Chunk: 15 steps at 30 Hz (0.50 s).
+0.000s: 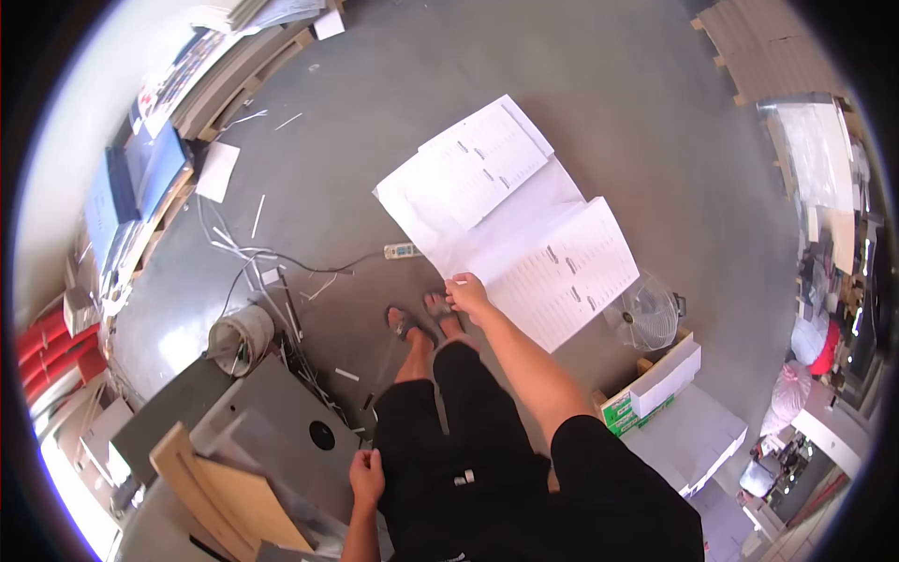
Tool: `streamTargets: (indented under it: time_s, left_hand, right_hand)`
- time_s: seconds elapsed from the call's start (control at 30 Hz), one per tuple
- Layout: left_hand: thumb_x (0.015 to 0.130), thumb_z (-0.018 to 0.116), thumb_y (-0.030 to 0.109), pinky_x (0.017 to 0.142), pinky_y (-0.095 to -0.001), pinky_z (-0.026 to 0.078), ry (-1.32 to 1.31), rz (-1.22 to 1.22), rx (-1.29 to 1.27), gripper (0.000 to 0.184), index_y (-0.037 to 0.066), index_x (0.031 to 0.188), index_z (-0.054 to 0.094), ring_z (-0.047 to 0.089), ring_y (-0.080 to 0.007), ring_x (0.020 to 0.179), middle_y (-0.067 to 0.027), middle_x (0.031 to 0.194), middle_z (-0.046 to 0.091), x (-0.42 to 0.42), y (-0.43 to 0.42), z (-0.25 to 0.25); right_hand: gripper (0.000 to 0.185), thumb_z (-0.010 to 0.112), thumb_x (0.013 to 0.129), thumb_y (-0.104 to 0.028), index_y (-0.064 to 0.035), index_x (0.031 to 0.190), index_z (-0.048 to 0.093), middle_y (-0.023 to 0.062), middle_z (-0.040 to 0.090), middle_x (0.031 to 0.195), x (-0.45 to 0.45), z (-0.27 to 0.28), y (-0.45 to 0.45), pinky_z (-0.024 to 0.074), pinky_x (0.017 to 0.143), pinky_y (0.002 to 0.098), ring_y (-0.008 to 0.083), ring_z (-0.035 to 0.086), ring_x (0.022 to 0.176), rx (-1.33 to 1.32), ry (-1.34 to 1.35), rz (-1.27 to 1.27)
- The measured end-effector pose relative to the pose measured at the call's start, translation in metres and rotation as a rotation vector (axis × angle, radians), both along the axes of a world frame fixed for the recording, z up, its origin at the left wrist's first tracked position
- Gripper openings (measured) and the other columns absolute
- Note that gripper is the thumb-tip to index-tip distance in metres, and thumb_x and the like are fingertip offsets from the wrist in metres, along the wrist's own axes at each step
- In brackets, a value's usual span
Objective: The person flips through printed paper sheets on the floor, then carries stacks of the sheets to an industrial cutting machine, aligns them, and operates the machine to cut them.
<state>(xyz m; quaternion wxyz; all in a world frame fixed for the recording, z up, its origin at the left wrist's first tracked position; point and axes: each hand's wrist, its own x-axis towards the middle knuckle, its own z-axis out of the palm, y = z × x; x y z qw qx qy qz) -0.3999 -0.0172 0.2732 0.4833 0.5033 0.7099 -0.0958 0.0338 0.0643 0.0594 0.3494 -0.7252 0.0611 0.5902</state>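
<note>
My right hand (465,292) is closed on the near edge of large white printed paper sheets (524,215), thumb and fingers pinched together. The sheets spread out in front of me above the floor, curved in the middle, with columns of small print and dark marks on both sides. Partly beneath their left edge, a white power strip (402,251) lies on the floor with a dark cable. Down at my left side, my left hand (367,476) has its fingers curled in, beside the grey table (290,412); nothing shows in it.
A standing fan (646,314) is just right of the sheets. Green-and-white boxes (637,398) stand at my right. On the left are a round bin (240,339), loose cables, paper scraps and wooden boards (225,487). Stacked cardboard (782,42) sits on a pallet far right.
</note>
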Motion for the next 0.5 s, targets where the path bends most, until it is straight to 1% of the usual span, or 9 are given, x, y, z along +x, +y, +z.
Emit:
streamTargets:
  time_s: [0.07, 0.13, 0.17, 0.2, 0.27, 0.3, 0.37, 0.43, 0.5]
  left_hand:
    - [0.101, 0.069, 0.029, 0.065, -0.0381, 0.051, 0.004, -0.093, 0.022, 0.029, 0.001, 0.092, 0.064, 0.063, -0.0196, 0.067, -0.0098, 0.074, 0.066, -0.004, 0.000, -0.026]
    - [0.100, 0.070, 0.030, 0.063, -0.0410, 0.051, 0.165, -0.182, -0.037, 0.031, 0.002, 0.087, 0.061, 0.064, -0.0248, 0.065, -0.0124, 0.072, 0.066, 0.014, 0.017, -0.035]
    - [0.099, 0.070, 0.028, 0.060, -0.0427, 0.049, 0.209, -0.217, 0.047, 0.031, 0.003, 0.083, 0.059, 0.063, -0.0286, 0.062, -0.0136, 0.069, 0.064, 0.024, 0.024, -0.040]
    - [0.099, 0.070, 0.028, 0.060, -0.0427, 0.049, 0.212, -0.203, 0.034, 0.031, 0.003, 0.083, 0.059, 0.063, -0.0286, 0.062, -0.0136, 0.069, 0.064, 0.035, 0.031, -0.048]
    - [0.098, 0.070, 0.028, 0.058, -0.0441, 0.047, 0.274, -0.174, 0.016, 0.030, 0.004, 0.083, 0.060, 0.062, -0.0307, 0.059, -0.0134, 0.068, 0.063, 0.052, 0.042, -0.058]
    - [0.101, 0.066, 0.021, 0.056, -0.0403, 0.043, 0.287, -0.138, 0.065, 0.033, 0.002, 0.078, 0.054, 0.051, -0.0222, 0.056, -0.0113, 0.063, 0.054, 0.063, 0.044, -0.062]
    - [0.101, 0.066, 0.020, 0.056, -0.0397, 0.042, 0.294, -0.086, 0.065, 0.033, 0.001, 0.077, 0.053, 0.049, -0.0209, 0.056, -0.0100, 0.062, 0.053, 0.057, 0.038, -0.076]
    - [0.102, 0.065, 0.020, 0.055, -0.0391, 0.041, 0.302, -0.032, 0.082, 0.034, 0.001, 0.077, 0.052, 0.047, -0.0195, 0.056, -0.0088, 0.062, 0.051, 0.055, 0.044, -0.088]
    - [0.105, 0.061, 0.039, 0.064, -0.0500, 0.050, 0.403, -0.070, -0.109, 0.041, 0.002, 0.086, 0.062, 0.067, -0.0358, 0.068, -0.0232, 0.077, 0.069, 0.071, 0.067, -0.078]
  right_hand:
    - [0.053, 0.070, 0.100, -0.029, -0.0025, 0.140, 0.048, 0.0100, 0.068, 0.108, 0.015, -0.059, 0.026, 0.0572, 0.072, 0.0370, 0.0205, 0.070, 0.087, -0.069, -0.038, -0.079]
    - [0.055, 0.070, 0.099, -0.028, -0.0017, 0.142, 0.046, 0.0112, 0.067, 0.110, 0.034, -0.124, 0.040, 0.0575, 0.073, 0.0374, 0.0213, 0.070, 0.088, -0.122, -0.071, -0.152]
    - [0.058, 0.069, 0.099, -0.027, -0.0009, 0.144, 0.044, 0.0123, 0.067, 0.112, 0.040, -0.154, 0.046, 0.0578, 0.074, 0.0377, 0.0222, 0.070, 0.089, -0.156, -0.101, -0.209]
    - [0.056, 0.069, 0.099, -0.026, -0.0013, 0.143, 0.045, 0.0133, 0.065, 0.115, 0.051, -0.182, 0.053, 0.0583, 0.069, 0.0369, 0.0236, 0.071, 0.087, -0.203, -0.082, -0.279]
    - [0.048, 0.069, 0.098, -0.026, -0.0010, 0.135, 0.053, 0.0129, 0.066, 0.112, 0.075, -0.241, 0.060, 0.0581, 0.063, 0.0361, 0.0244, 0.071, 0.085, -0.255, -0.054, -0.289]
    - [0.048, 0.069, 0.098, -0.026, -0.0010, 0.135, 0.053, 0.0129, 0.066, 0.112, 0.084, -0.268, 0.058, 0.0581, 0.063, 0.0361, 0.0244, 0.071, 0.085, -0.287, -0.044, -0.283]
    - [0.033, 0.068, 0.098, -0.029, -0.0022, 0.117, 0.064, 0.0122, 0.065, 0.105, 0.101, -0.324, 0.060, 0.0565, 0.058, 0.0355, 0.0233, 0.065, 0.075, -0.313, -0.050, -0.391]
    - [0.039, 0.069, 0.099, -0.034, -0.0024, 0.122, 0.063, 0.0122, 0.062, 0.106, 0.115, -0.364, 0.062, 0.0565, 0.062, 0.0379, 0.0238, 0.061, 0.081, -0.325, -0.063, -0.454]
    - [0.045, 0.064, 0.099, -0.044, -0.0021, 0.116, 0.062, 0.0121, 0.063, 0.107, 0.122, -0.396, 0.068, 0.0530, 0.074, 0.0452, 0.0262, 0.060, 0.097, -0.327, -0.169, -0.497]
